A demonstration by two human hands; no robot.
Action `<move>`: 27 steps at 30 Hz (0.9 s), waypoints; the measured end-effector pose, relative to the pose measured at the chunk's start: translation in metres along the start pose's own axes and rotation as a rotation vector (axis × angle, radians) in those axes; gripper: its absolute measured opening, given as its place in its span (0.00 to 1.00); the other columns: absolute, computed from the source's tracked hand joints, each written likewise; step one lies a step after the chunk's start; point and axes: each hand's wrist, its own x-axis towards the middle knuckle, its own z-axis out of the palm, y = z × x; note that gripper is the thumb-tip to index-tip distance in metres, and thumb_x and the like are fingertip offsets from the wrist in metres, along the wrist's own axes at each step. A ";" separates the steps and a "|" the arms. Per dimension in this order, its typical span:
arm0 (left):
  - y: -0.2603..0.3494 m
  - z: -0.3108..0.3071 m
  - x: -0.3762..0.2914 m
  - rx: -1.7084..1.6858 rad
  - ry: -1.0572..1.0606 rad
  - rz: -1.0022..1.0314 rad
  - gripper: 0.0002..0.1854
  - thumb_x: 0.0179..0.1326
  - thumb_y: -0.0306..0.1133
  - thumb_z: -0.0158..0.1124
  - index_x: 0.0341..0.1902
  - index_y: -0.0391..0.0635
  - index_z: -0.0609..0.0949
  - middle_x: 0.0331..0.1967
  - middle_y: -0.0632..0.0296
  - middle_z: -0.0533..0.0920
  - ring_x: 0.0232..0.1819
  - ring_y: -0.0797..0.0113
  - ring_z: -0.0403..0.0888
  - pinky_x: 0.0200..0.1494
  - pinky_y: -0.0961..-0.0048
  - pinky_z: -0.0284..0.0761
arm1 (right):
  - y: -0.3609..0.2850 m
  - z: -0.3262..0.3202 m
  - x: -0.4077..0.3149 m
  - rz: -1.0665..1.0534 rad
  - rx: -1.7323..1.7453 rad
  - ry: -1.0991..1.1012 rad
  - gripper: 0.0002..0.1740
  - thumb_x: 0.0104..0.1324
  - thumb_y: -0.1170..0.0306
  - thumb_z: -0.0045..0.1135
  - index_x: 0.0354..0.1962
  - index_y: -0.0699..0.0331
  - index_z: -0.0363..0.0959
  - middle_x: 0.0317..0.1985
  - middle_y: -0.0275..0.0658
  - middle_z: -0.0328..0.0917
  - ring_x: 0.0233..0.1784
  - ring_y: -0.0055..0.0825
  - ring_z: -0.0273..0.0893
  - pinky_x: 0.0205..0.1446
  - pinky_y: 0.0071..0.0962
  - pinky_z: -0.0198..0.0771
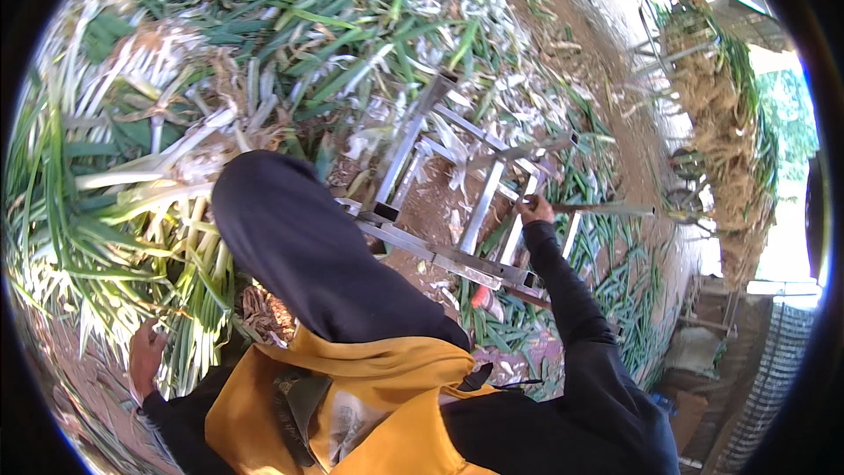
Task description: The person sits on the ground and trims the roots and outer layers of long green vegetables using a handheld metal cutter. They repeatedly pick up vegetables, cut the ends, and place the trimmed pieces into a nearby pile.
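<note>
My right hand [535, 210] is closed on a bar of a metal frame [485, 206], made of square tubes, which stands on the littered ground just beyond my knee. My left hand [146, 355] is at the lower left with its fingers bent, beside a pile of leeks or large green onions [198, 264]; I see nothing in it. The pile's white stalks and long green leaves lie left of my dark trouser leg. An orange-yellow garment with writing on it covers my front.
Cut green leaves and pale peelings [369, 20] cover the ground ahead. A tall stack of rooted stalks [719, 138] stands on a wheeled cart at the right. Below it are a pale sack [693, 349] and a mesh panel [771, 382]. A brown dirt strip [613, 79] runs between.
</note>
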 end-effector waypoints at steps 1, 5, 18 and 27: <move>-0.005 0.004 0.006 -0.009 -0.008 0.017 0.26 0.62 0.34 0.66 0.64 0.36 0.78 0.43 0.43 0.86 0.44 0.54 0.86 0.51 0.61 0.79 | 0.028 0.013 -0.021 0.075 0.079 -0.006 0.33 0.52 0.50 0.77 0.49 0.63 0.79 0.37 0.43 0.87 0.40 0.36 0.86 0.47 0.35 0.79; -0.028 0.023 0.026 -0.068 -0.049 -0.034 0.25 0.65 0.33 0.65 0.64 0.39 0.78 0.45 0.46 0.85 0.44 0.56 0.85 0.50 0.61 0.79 | 0.088 0.070 -0.099 0.432 0.083 -0.184 0.54 0.47 0.41 0.78 0.60 0.72 0.68 0.52 0.55 0.81 0.56 0.49 0.79 0.62 0.42 0.74; -0.027 0.054 0.049 -0.334 -0.190 -0.110 0.22 0.69 0.32 0.62 0.65 0.39 0.76 0.42 0.54 0.84 0.39 0.68 0.84 0.42 0.70 0.81 | 0.072 0.086 -0.119 0.186 0.193 -0.325 0.33 0.60 0.50 0.67 0.58 0.59 0.78 0.39 0.66 0.80 0.46 0.63 0.80 0.48 0.54 0.75; 0.017 0.072 0.073 -0.085 -0.228 -0.005 0.23 0.68 0.38 0.63 0.60 0.35 0.79 0.45 0.48 0.85 0.41 0.62 0.87 0.47 0.67 0.81 | 0.058 0.093 -0.056 0.091 -0.027 -0.305 0.25 0.61 0.50 0.69 0.36 0.67 0.84 0.28 0.48 0.85 0.31 0.40 0.83 0.36 0.42 0.75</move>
